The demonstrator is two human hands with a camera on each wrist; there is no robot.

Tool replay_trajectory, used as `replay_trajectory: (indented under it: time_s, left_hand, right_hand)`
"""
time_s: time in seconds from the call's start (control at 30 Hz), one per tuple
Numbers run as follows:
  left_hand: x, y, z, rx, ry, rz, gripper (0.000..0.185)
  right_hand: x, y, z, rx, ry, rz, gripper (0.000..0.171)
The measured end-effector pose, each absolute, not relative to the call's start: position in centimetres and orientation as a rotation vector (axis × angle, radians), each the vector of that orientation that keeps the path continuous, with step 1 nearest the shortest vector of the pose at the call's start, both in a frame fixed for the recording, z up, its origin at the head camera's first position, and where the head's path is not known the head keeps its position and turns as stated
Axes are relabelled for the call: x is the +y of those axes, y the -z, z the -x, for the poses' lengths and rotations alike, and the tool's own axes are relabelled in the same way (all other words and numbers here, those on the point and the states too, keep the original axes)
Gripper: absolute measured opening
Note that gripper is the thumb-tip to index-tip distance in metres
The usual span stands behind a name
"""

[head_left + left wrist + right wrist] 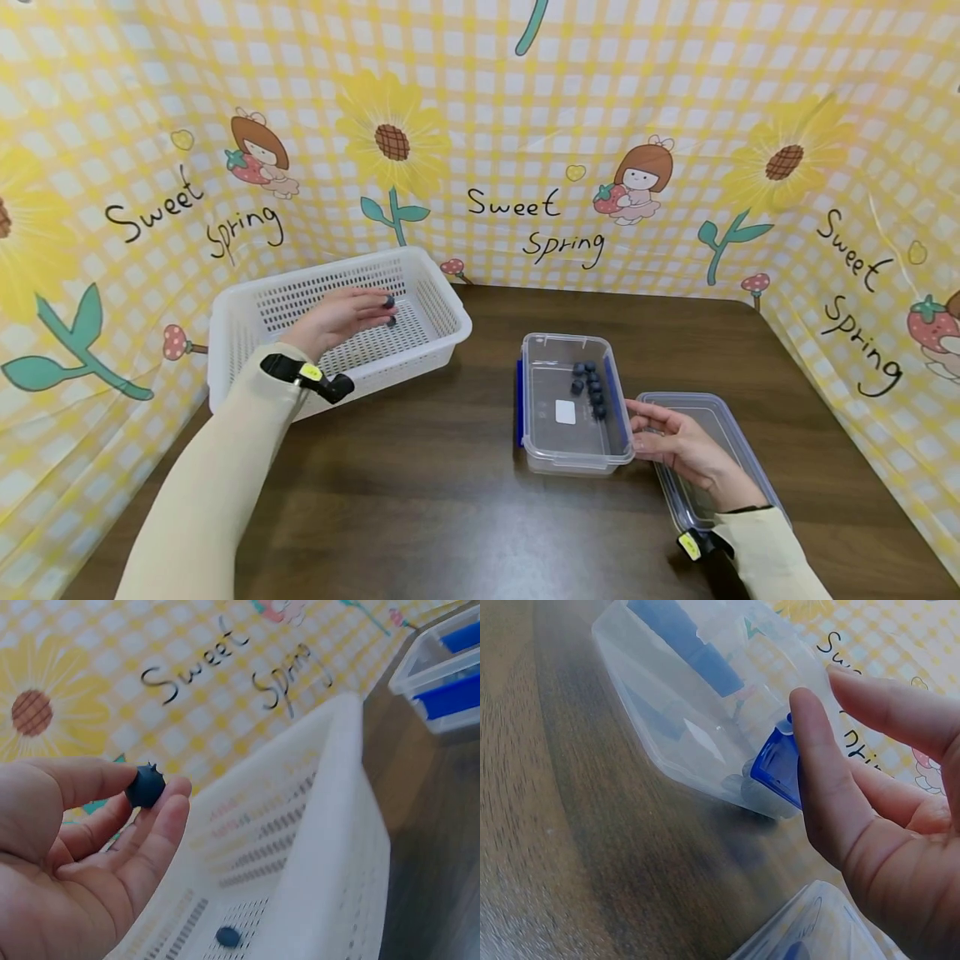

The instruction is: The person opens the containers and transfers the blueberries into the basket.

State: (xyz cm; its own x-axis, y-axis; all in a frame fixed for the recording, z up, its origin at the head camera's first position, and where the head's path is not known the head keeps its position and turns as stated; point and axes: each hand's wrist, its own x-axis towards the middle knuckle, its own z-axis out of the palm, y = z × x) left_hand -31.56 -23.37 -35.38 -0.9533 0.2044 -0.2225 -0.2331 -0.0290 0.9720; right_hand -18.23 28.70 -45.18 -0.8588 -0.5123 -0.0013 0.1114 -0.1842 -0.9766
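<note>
left pinching, right extended, well apart

pale-sleeved left arm (202, 492) reaching ahead; left hand (337, 321) in a pinch, thumb opposite fingertips, fingers gently bent. right arm (772, 554) in from lower right, mostly out of frame; right hand (686, 450) angled inward, thumb and fingers extended, slight gap between their tips.

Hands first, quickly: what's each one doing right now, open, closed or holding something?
Left hand: holding a blueberry, pinched in its fingertips.
Right hand: open, at the clear box's edge.
</note>
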Motion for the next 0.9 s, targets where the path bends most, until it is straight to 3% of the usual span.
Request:
replay_trajectory:
  time_s: [0.47,0.67,0.9]
  left_hand:
    - [-26.4,35.9,31.2,1.913,-2.075,0.168,0.052]
    - [-27.0,36.6,31.2,1.876,-2.069,0.295,0.042]
    - [-27.1,36.7,31.3,1.797,-2.094,0.337,0.056]
  right_hand:
    - [28.6,45.2,18.3,1.653,2.102,0.480,0.054]
    - [28.6,45.1,18.2,1.636,2.105,0.484,0.055]
    - [28.6,45.1,18.2,1.645,2.097,0.489,0.056]
